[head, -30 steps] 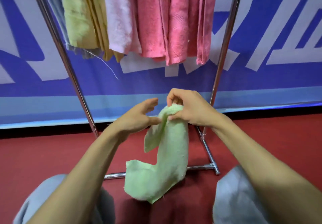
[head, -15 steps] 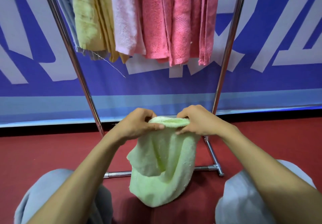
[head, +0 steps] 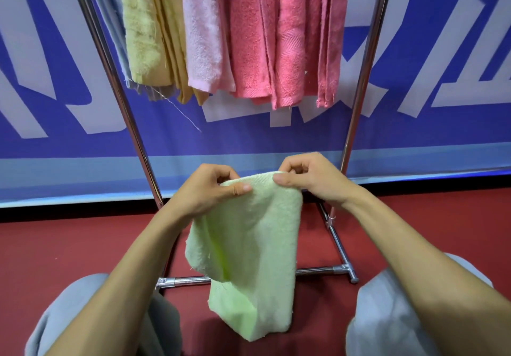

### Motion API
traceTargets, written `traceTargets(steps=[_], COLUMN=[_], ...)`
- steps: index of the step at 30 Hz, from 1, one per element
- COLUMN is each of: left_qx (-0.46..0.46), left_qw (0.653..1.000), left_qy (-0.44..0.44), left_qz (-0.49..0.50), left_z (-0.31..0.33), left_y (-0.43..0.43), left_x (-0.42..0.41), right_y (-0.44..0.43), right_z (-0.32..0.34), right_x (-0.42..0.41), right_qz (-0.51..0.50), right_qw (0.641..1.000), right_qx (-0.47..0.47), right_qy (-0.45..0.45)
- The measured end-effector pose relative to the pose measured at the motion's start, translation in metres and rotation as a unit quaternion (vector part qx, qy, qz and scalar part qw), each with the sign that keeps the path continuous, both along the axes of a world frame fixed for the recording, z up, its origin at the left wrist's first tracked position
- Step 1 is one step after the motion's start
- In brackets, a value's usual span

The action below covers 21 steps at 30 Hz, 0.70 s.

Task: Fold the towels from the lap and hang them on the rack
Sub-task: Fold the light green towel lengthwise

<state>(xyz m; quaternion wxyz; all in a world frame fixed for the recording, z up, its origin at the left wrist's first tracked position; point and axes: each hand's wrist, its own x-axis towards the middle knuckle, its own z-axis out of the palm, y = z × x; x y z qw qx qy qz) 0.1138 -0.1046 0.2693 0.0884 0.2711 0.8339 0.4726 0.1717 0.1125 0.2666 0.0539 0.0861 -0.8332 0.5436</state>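
A light green towel [head: 257, 259], folded over
It hangs down in front of the shiny rack [head: 361, 84], which holds yellow towels [head: 141, 32], a pale pink towel [head: 204, 32] and pink towels [head: 287, 37].

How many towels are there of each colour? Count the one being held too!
green towel: 1
grey-blue towel: 1
pale yellow towel: 1
tan towel: 1
light pink towel: 1
deep pink towels: 3, as far as the folds let me tell
Total: 8
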Motion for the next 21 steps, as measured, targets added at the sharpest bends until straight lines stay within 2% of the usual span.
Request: traceTargets(steps=[4,8,10,12,14,16,19,21], left_qx=[-0.094,-0.146,-0.120,-0.052,0.022,0.104,0.252,0.326], left_qw=[0.994,0.988,0.992,0.998,0.999,0.993,0.960,0.931], left_qy=[0.003,0.042,0.040,0.018,0.006,-0.006,-0.090,-0.141], left_qz=[-0.049,-0.032,-0.015,0.009,0.032,0.053,0.079,0.080], left_z=[-0.004,-0.008,-0.010,-0.011,-0.010,-0.006,0.004,0.009], left_y=[-0.003,-0.004,-0.003,-0.001,0.002,0.003,-0.001,-0.005], left_x=[-0.002,-0.006,-0.007,-0.006,-0.005,-0.006,-0.005,-0.004], right_y=[0.004,0.022,0.032,0.036,0.037,0.041,0.045,0.042], right_z=[0.008,0.005,-0.003,-0.011,-0.016,-0.018,-0.024,-0.033], right_x=[-0.001,-0.007,-0.013,-0.018,-0.023,-0.024,-0.024,-0.025], right_qz=[-0.123,-0.277,-0.322,-0.343,-0.351,-0.355,-0.313,-0.251], right_qw=[0.986,0.926,0.903,0.900,0.908,0.924,0.939,0.932], right_qx=[-0.092,-0.250,-0.283,-0.268,-0.228,-0.135,0.142,0.258], right_qy=[0.072,0.049,0.022,0.011,0.018,0.045,0.027,-0.039])
